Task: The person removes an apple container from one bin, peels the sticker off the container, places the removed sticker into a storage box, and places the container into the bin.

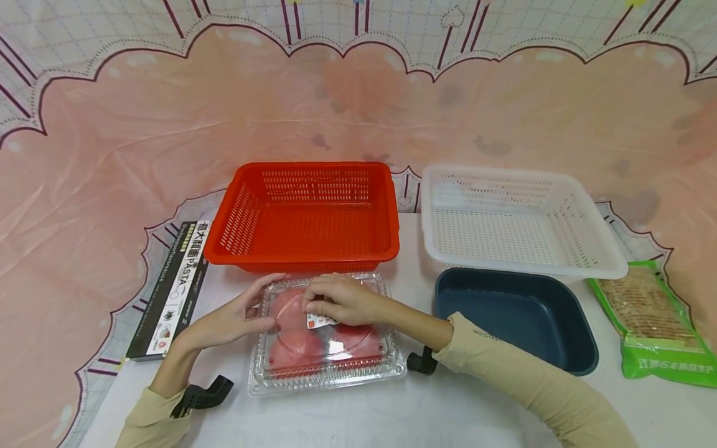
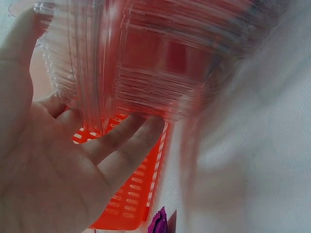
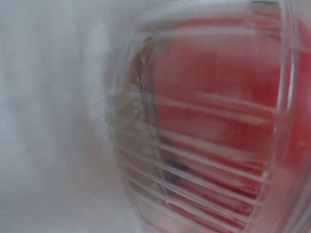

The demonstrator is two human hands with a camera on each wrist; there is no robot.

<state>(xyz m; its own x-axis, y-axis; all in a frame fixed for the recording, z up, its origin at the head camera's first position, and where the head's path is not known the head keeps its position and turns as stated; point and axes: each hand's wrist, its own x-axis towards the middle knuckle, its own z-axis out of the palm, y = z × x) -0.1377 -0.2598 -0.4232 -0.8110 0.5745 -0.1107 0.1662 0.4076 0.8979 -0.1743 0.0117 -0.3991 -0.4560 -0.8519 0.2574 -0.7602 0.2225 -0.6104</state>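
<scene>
A clear plastic clamshell box [image 1: 327, 375] with red rounded contents [image 1: 297, 350] lies on the table, its lid down. My left hand [image 1: 224, 320] grips the box's left side, thumb and fingers spread along the edge; the left wrist view shows the fingertips [image 2: 154, 124] against the ribbed plastic wall. Over the lid, my right hand [image 1: 350, 300] has its fingers curled, pinching a small white label [image 1: 320, 321] with red print. Part of that label is hidden under the fingers. The right wrist view has only the box's ribbed side [image 3: 209, 141], blurred, with no hand showing.
Behind the box stands a red basket [image 1: 319, 233], with a white basket [image 1: 493, 239] to its right. A dark blue tub [image 1: 504, 298] sits beyond the right forearm. A black-and-white pasta box [image 1: 173, 286] lies left; a green food packet [image 1: 661, 367] lies far right.
</scene>
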